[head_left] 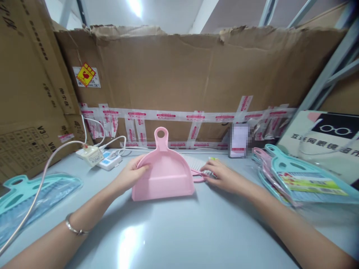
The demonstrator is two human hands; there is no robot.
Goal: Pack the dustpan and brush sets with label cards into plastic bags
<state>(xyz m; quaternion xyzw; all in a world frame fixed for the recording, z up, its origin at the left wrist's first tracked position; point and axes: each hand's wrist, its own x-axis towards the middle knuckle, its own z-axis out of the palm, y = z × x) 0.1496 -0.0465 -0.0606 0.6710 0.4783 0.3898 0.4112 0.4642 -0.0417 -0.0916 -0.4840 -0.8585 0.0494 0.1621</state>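
A pink dustpan (165,177) is held upright above the table, its handle with the round hole pointing up. My left hand (133,173) grips its left edge, thumb on the front face and the other fingers behind it. Just right of the dustpan, and partly hidden by it, is a small pink hand brush (199,178) with pale bristles. My right hand (221,173) has its fingers closed on the right part of this brush, near the tabletop. A small yellow-green label shows just beyond those fingers.
Bagged turquoise dustpan-and-brush sets lie at left (42,190) and right (311,179), with a pink one in the right pile. A white power strip (110,160) with cables sits back left. A phone (239,140) leans against the cardboard wall (179,71). A printed white bag (322,138) stands far right.
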